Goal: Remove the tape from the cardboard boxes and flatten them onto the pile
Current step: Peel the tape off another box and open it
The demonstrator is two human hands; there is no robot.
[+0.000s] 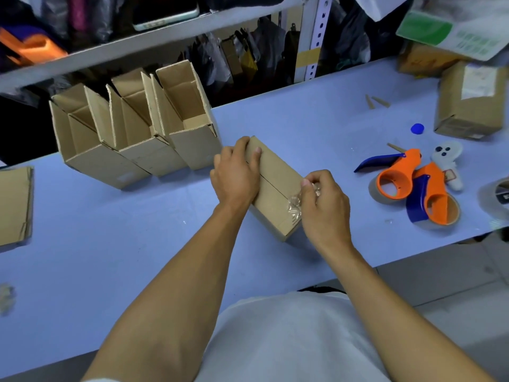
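Near the pale blue desk's [143,244] front edge, the left hand [237,175] pressed flat on the closed brown cardboard box [278,186]; the right hand [325,205] pinched crumpled clear tape [296,205] at the box's near end.

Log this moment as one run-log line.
left hand: steadies closed box | right hand: pinches crumpled tape | stage: peeling

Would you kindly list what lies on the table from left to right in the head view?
Flattened cardboard pile → three open boxes → left hand → closed box → right hand → tape dispensers.
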